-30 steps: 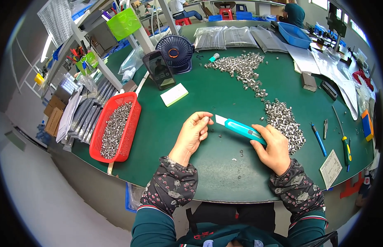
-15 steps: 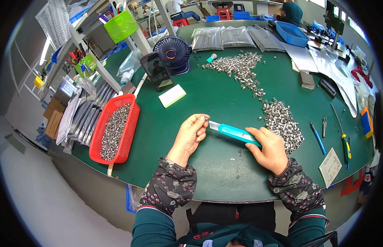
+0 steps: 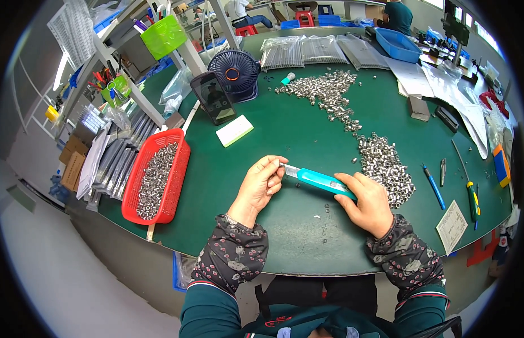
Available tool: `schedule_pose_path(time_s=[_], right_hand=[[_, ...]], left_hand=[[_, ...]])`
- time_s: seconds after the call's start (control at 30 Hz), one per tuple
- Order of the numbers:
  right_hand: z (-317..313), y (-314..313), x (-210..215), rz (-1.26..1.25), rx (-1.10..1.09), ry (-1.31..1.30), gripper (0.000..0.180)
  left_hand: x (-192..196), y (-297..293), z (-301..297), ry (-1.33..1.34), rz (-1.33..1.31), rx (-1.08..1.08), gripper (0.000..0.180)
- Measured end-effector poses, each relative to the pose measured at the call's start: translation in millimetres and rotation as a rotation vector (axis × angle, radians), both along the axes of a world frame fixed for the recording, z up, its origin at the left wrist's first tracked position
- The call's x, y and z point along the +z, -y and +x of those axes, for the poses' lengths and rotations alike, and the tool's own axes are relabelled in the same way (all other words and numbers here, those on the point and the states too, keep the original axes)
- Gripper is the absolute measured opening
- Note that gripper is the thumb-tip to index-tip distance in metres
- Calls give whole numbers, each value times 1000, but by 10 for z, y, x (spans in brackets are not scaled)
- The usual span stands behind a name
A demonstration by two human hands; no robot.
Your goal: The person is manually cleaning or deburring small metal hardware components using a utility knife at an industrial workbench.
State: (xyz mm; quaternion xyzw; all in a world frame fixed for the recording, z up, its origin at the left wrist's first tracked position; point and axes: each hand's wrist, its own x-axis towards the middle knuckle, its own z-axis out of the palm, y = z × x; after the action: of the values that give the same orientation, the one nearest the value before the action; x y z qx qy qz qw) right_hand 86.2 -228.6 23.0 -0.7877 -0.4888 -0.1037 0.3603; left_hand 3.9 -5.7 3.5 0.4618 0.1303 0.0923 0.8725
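Note:
My right hand (image 3: 368, 204) grips a teal utility knife (image 3: 317, 180), its blade extended and pointing left. My left hand (image 3: 259, 186) is closed in a pinch on a small metal ring (image 3: 282, 164), mostly covered by the fingertips. The blade's tip meets the ring, or comes very near it. Just beyond my right hand lies a pile of shiny metal rings (image 3: 386, 169). A second, looser heap of rings (image 3: 324, 90) spreads farther back. Dark little scraps (image 3: 326, 219) dot the green table (image 3: 273, 248) between my forearms.
To the left stands a red basket (image 3: 182, 169) of metal rings. A phone (image 3: 214, 98) leans by a dark fan (image 3: 235, 73), near a paper pad (image 3: 235, 130). On the right lie a blue pen-like tool (image 3: 434, 187), a screwdriver (image 3: 473, 201) and a card (image 3: 452, 227). Other people sit far back.
The knife blade has shifted slightly left, closing the small gap to the ring in my left fingers. Both hands otherwise keep nearly the same place.

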Motion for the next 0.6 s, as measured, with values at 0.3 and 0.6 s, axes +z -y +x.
schedule_pose_path(time_s=[0.3,0.6], right_hand=[[6,8,-6,-16,24,-23,32],[56,-28,30,251,-16,-7,31]], left_hand=[[-52,4,10,-4,58,8,16],[-26,-57,-30,-33,-55,6,18]])
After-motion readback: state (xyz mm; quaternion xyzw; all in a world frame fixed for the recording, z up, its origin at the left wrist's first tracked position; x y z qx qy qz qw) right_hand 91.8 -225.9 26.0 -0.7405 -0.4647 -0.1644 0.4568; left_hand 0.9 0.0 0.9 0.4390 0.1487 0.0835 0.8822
